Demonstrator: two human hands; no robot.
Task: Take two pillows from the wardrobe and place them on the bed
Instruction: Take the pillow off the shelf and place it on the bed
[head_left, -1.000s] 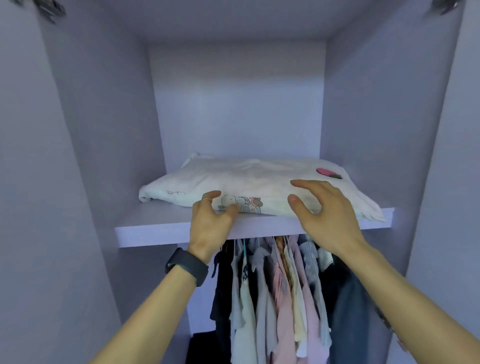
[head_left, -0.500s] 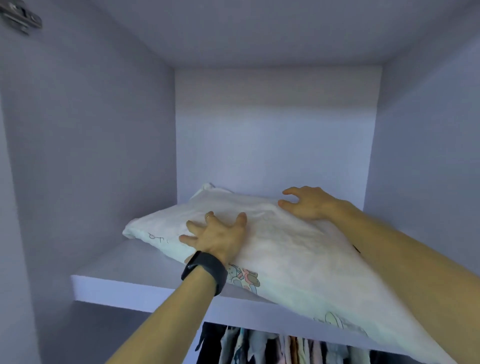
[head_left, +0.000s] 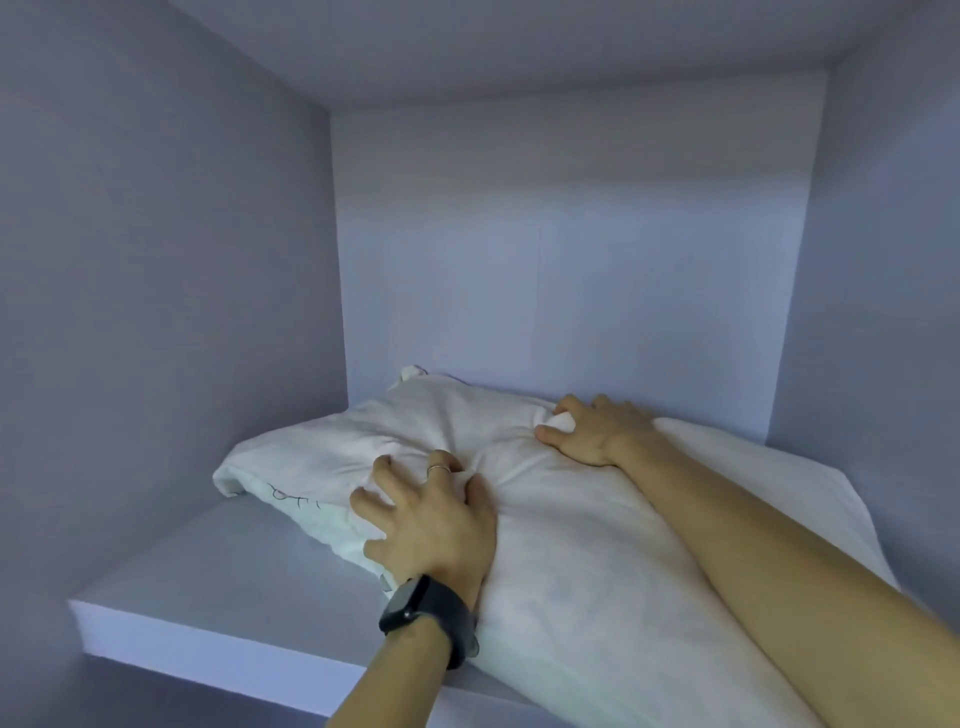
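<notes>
two hands (head_left: 434, 525) (head_left: 597, 431) on one pillow (head_left: 566, 551)

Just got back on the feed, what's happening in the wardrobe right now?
A person is reaching into the wardrobe's upper compartment with both hands. The left hand, with a black watch on the wrist, grips the white pillow near its front, and the right hand bunches its cover farther back. The pillow lies on the shelf, not yet lifted out. A second pillow cannot be made out.
</notes>
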